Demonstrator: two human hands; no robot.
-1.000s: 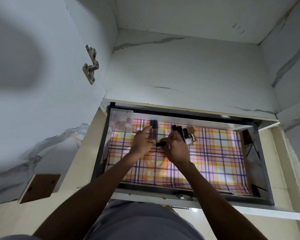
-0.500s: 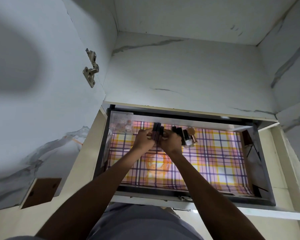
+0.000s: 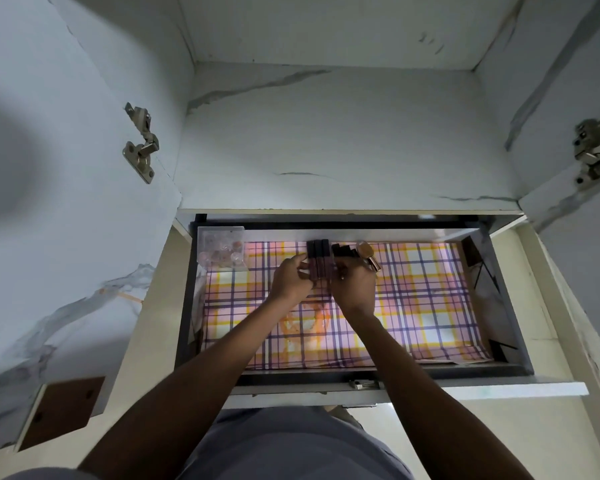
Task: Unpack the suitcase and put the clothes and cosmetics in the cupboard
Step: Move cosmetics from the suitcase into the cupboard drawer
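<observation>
Both hands were in the open drawer (image 3: 506, 299). Left hand (image 3: 289, 279) and right hand (image 3: 354, 283) had fingers curled round three dark tubes (image 3: 318, 264), side by side on the plaid liner (image 3: 426, 289) at the back. Other cosmetics (image 3: 361, 252) just right; clear box (image 3: 221, 247) in back-left corner.

Three dark tubes (image 3: 318, 258), two hands (image 3: 291, 282), one clear box (image 3: 221, 247), two hinges (image 3: 140, 143)

Both arms reach forward into the drawer (image 3: 506, 292). The left hand (image 3: 291, 280) and right hand (image 3: 354, 284) sit close together near its back wall, fingers curled round the tubes (image 3: 318, 261).
</observation>
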